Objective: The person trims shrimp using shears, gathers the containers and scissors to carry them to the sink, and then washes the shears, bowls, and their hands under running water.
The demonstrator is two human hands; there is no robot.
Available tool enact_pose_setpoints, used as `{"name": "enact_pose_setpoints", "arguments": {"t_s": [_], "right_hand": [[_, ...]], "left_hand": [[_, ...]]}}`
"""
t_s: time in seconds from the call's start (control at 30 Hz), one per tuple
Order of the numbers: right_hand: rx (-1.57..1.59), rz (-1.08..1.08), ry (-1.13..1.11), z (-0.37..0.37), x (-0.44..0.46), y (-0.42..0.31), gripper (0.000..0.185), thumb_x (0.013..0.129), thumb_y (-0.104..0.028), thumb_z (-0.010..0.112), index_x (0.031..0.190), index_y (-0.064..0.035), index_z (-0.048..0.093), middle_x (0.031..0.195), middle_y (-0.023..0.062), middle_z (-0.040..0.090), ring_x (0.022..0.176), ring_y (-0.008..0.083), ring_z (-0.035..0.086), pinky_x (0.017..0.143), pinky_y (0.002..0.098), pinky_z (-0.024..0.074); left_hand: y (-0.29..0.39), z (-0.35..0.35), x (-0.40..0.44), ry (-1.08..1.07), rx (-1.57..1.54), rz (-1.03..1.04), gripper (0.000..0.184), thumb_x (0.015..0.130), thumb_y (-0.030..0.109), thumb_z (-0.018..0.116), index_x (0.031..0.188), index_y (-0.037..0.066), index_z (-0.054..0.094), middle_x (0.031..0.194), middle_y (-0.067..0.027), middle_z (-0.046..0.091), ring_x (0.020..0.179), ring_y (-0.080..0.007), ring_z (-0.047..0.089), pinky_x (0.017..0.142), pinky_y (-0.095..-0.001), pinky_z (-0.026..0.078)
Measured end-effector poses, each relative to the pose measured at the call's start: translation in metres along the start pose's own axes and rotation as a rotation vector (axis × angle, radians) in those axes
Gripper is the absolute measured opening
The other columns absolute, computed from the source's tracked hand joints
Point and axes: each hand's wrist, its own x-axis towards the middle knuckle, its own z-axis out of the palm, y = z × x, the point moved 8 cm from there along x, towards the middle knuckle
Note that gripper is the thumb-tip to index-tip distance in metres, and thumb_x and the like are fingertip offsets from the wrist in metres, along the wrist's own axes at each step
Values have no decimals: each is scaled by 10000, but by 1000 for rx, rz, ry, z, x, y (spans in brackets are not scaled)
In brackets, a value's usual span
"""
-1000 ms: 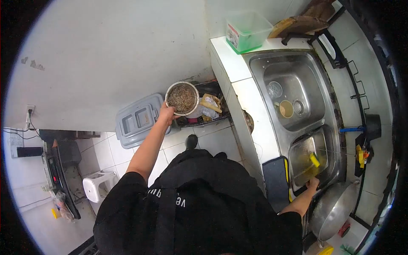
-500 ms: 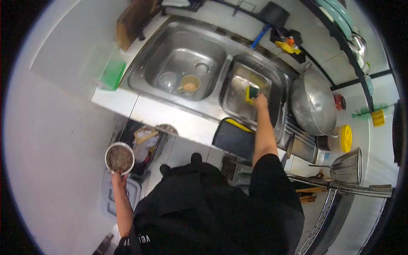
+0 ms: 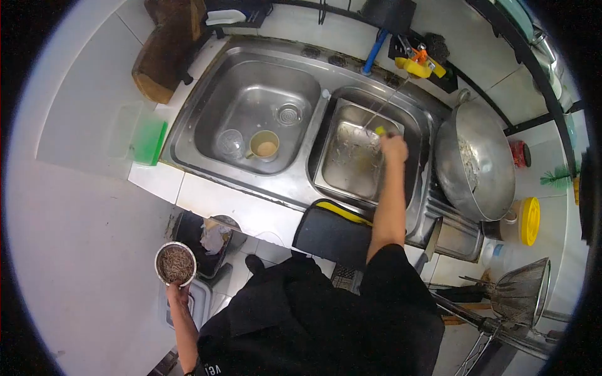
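My left hand [image 3: 178, 293] is closed around the lower side of a round white bowl [image 3: 157, 263], which is filled with brown, shredded-looking matter. It is off to the left, above a dark bin. My right hand [image 3: 394, 148] is over a rectangular metal tray [image 3: 351, 177] that sits in the right sink basin. Its fingers are closed on a sponge, of which only a small yellow corner [image 3: 380, 130] shows. A thin stream of water falls into the tray beside this hand, and pale bits and wetness lie on the tray's bottom.
The left basin [image 3: 238, 94] holds a cup [image 3: 264, 144] and a clear container [image 3: 231, 143]. A large metal wok [image 3: 486, 169] leans right of the sink. A dark bin [image 3: 199, 260] stands below the counter. A green-edged plastic box [image 3: 149, 144] sits at the counter's left end.
My right hand has moved slightly within the tray, and the sponge is now mostly hidden. My left hand still holds the bowl. The view has shifted, and the water stream shows more clearly.
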Motion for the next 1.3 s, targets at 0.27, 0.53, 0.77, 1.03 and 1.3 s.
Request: {"name": "enact_pose_setpoints", "arguments": {"t_s": [0.27, 0.53, 0.77, 1.03, 1.3], "right_hand": [[-61, -525, 864, -319, -2, -112, 567, 764, -492, 598, 1193, -122, 570, 1130, 219, 576, 1068, 348, 548, 882, 404, 439], [472, -597, 514, -319, -25, -178, 407, 946, -296, 407, 1207, -12, 538, 1234, 126, 546, 1164, 235, 501, 989, 316, 355], [667, -1516, -594, -105, -401, -300, 230, 826, -67, 546, 1041, -53, 627, 1055, 98, 631, 1003, 223, 579, 872, 307, 437], [597, -1641, -825, 124, -652, -376, 393, 877, -300, 513, 1167, -36, 537, 1208, 202, 479, 1129, 384, 431, 973, 429, 348], [492, -1828, -767, 147, -704, -395, 287, 811, -275, 565, 989, -58, 627, 1033, 124, 539, 1003, 322, 480, 859, 431, 408]], "left_hand": [[15, 67, -24, -195, -189, 67, 378, 807, 41, 530, 1180, 63, 473, 1134, -158, 545, 975, -305, 589, 755, -423, 549], [19, 60, -19, -5, -200, -23, 352, 717, -69, 519, 1067, -43, 491, 1105, -174, 529, 1013, -288, 559, 808, -354, 542], [45, 79, -36, -122, -198, 60, 473, 725, -106, 396, 1189, -16, 378, 1141, -190, 497, 1001, -341, 569, 765, -400, 571], [87, 90, -67, -367, -171, 133, 668, 689, -136, 380, 1299, 119, 288, 1130, -137, 516, 935, -286, 606, 692, -373, 586], [129, 65, -12, -407, 77, 460, 838, 681, -151, 383, 1409, 227, 206, 1138, -130, 486, 925, -236, 531, 737, -323, 473]]}}
